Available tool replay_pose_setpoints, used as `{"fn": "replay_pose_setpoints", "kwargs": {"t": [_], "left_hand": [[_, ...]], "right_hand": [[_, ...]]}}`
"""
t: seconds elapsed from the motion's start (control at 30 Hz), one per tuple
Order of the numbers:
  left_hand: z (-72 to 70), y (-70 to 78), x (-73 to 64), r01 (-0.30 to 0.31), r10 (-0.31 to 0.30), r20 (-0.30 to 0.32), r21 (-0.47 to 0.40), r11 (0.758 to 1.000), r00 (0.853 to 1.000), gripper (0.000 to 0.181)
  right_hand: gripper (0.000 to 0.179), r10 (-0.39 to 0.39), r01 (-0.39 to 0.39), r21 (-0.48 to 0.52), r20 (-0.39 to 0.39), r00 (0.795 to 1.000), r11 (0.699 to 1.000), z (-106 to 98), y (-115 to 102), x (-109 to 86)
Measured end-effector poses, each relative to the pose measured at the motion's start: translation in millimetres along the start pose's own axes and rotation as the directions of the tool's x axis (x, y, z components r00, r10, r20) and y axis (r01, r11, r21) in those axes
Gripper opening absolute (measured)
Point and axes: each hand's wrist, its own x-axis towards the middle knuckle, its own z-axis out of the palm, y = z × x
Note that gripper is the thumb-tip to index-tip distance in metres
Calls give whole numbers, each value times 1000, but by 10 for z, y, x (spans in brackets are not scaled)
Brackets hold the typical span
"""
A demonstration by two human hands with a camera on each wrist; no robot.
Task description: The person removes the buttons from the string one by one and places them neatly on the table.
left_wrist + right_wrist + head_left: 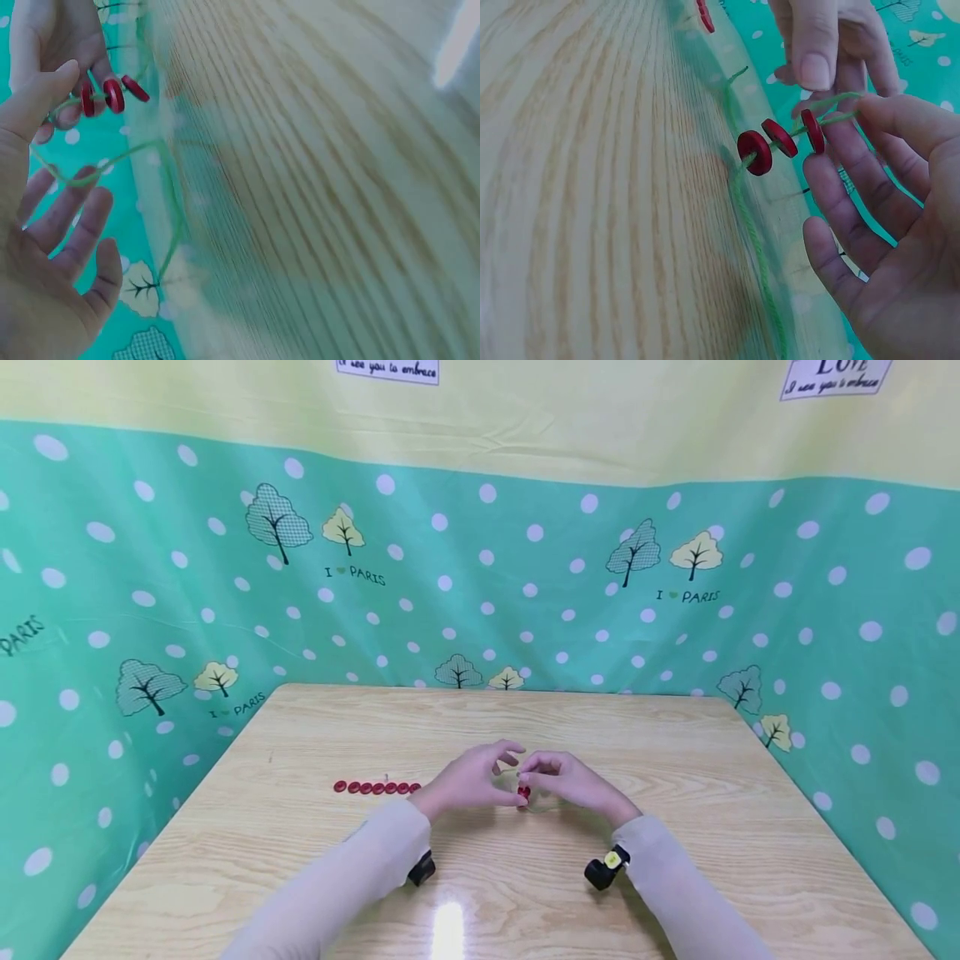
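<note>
Three red buttons (755, 153) are threaded on green yarn (751, 232), spaced slightly apart. My right hand (885, 202) pinches the yarn between thumb and a finger beside the buttons, its other fingers loosely bent. In the head view the right hand (570, 781) is close to the left hand (472, 777) above the table. The left hand (56, 277) has its fingers spread, with its thumb near the threaded buttons (114, 96) and a loop of yarn (124, 155) passing by its fingers. Whether the left thumb touches a button is unclear.
A row of several red buttons (378, 787) lies on the wooden table (360, 727), left of the hands. A loose end of yarn (739, 73) shows above the table edge. Behind the table hangs a green dotted cloth (487, 560).
</note>
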Motion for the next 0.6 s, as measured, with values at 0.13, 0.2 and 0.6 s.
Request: {"fn": "replay_pose_setpoints", "kwargs": {"t": [0.13, 0.2, 0.6], "left_hand": [[59, 8, 41, 9, -10, 18, 38, 999, 1000, 48], [85, 4, 55, 13, -14, 19, 46, 999, 1000, 36], [80, 48, 56, 53, -53, -2, 12, 999, 999, 19]], "right_hand": [[26, 5, -5, 5, -7, 1000, 1000, 11, -1, 6], [24, 0, 0, 10, -6, 1000, 1000, 12, 7, 8], [20, -21, 21, 15, -5, 1000, 1000, 7, 6, -15]]}}
